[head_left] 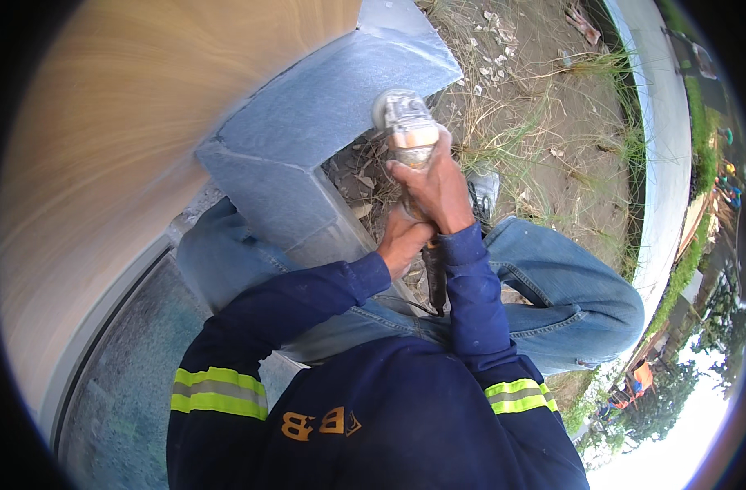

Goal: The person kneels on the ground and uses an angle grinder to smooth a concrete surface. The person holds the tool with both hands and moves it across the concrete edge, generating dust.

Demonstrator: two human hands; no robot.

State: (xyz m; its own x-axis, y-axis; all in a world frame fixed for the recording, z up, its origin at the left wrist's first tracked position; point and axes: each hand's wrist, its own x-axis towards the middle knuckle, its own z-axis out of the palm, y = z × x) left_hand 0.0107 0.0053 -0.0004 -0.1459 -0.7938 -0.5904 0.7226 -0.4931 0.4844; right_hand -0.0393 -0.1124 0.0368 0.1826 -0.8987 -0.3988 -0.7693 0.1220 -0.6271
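A dust-coated angle grinder has its round head against the edge of a grey-blue concrete step, near the upper middle. My right hand grips the grinder body just behind the head. Lower and to the left, my left hand is closed round the rear part of the same tool, whose dark lower end and cord hang between my forearms. The disc is mostly hidden by the tool's housing.
A curved tan wall rises at left, above a grey panel. My jean-clad legs are bent beneath me. Dirt with dry grass lies right, bordered by a pale curved curb. Several small distant figures show beyond it.
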